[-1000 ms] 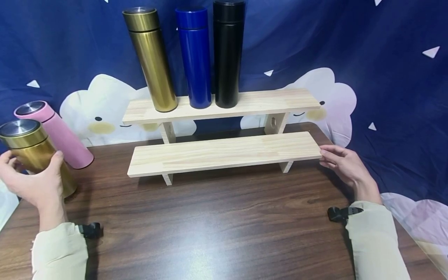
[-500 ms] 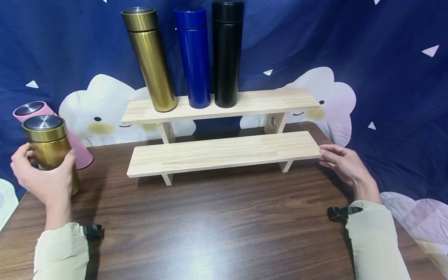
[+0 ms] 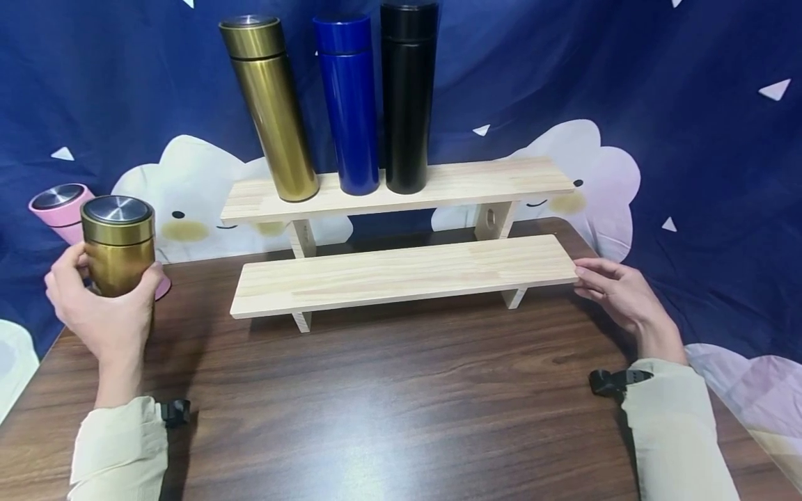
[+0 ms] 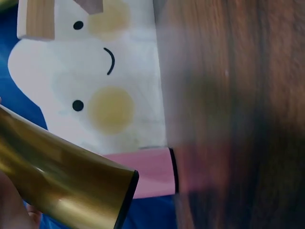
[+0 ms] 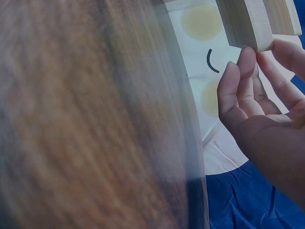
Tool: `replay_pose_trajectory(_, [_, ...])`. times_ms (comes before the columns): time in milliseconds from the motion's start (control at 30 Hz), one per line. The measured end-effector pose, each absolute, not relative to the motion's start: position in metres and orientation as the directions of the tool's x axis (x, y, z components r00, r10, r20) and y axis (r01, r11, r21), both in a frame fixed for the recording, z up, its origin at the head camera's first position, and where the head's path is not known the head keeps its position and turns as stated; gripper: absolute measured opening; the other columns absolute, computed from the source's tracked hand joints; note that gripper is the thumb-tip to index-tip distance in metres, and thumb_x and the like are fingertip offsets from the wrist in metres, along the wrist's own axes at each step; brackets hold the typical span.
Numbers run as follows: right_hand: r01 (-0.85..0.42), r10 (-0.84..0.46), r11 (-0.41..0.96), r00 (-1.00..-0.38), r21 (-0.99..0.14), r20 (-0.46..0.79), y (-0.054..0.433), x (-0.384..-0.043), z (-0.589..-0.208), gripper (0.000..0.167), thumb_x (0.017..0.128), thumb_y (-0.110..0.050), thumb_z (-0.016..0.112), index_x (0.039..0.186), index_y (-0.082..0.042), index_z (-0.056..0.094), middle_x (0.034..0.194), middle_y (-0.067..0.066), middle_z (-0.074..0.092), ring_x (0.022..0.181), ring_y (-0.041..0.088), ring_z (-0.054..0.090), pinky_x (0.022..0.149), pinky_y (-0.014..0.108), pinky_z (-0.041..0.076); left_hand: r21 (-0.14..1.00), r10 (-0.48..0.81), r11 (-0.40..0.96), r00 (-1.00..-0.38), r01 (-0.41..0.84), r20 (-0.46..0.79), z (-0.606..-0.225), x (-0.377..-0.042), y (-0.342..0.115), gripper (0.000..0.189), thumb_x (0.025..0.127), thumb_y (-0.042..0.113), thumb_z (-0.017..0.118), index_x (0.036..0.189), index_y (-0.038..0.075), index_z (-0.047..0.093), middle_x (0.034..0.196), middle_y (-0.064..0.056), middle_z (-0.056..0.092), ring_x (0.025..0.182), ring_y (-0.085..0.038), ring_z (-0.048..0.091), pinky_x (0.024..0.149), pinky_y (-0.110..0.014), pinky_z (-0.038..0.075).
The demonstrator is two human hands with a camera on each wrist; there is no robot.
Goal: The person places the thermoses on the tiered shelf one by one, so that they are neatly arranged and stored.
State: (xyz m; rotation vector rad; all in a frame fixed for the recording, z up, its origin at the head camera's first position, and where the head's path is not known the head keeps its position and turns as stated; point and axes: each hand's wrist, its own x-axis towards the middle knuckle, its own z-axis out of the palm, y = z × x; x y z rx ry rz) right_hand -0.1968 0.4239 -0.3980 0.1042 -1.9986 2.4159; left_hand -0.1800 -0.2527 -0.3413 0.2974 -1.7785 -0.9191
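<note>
In the head view my left hand (image 3: 109,323) grips a gold thermos bottle (image 3: 118,257) around its body, its steel-topped lid facing up. The left wrist view shows that bottle's lower body (image 4: 71,176) tilted, its dark-rimmed base in front of a pink thermos (image 4: 155,174). My right hand (image 3: 617,296) pinches the right front corner of the lower board (image 3: 401,275) of a two-step wooden rack. Seen from the right wrist, the fingers (image 5: 229,86) lie under the board's end (image 5: 259,24), with the thumb or forefinger at its corner.
On the upper board (image 3: 501,177) stand another gold thermos (image 3: 276,125), a blue one (image 3: 351,118) and a black one (image 3: 409,111). The pink thermos stands behind my left hand. A patterned blue curtain (image 3: 708,174) hangs behind the brown wooden table (image 3: 407,403).
My left hand has carried the gold thermos to the right from the table's left side, and it now covers most of the pink thermos. The right hand has stayed at the board's corner.
</note>
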Motion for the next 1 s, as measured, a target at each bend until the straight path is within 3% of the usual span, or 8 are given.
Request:
replay_pose_trajectory(700, [-0.045, -0.036, -0.19, -0.998, -0.981, 0.053, 0.423, -0.195, -0.399, 0.021, 0.096, 0.006, 0.062, 0.102, -0.007, 0.076, 0.094, 0.003, 0.074, 0.082, 0.013, 0.069, 0.078, 0.026, 0.057, 0.659, -0.5, 0.682, -0.455, 0.317, 0.737, -0.332, -0.179, -0.232, 0.064, 0.064, 0.012, 0.089, 0.125, 0.007, 0.069, 0.099, 0.029, 0.044, 0.102, 0.008, 0.037, 0.091, -0.026, 0.029])
replay_pose_trajectory(1000, [-0.042, -0.027, -0.176, -0.999, -0.983, 0.048, 0.423, -0.196, -0.398, 0.019, 0.097, 0.005, 0.062, 0.102, -0.008, 0.076, 0.093, 0.002, 0.073, 0.082, 0.012, 0.068, 0.078, 0.025, 0.057, 0.587, -0.411, 0.721, -0.456, 0.367, 0.789, -0.334, -0.184, -0.234, 0.066, 0.065, 0.021, 0.086, 0.127, 0.007, 0.068, 0.103, 0.031, 0.044, 0.107, 0.008, 0.038, 0.094, -0.029, 0.029])
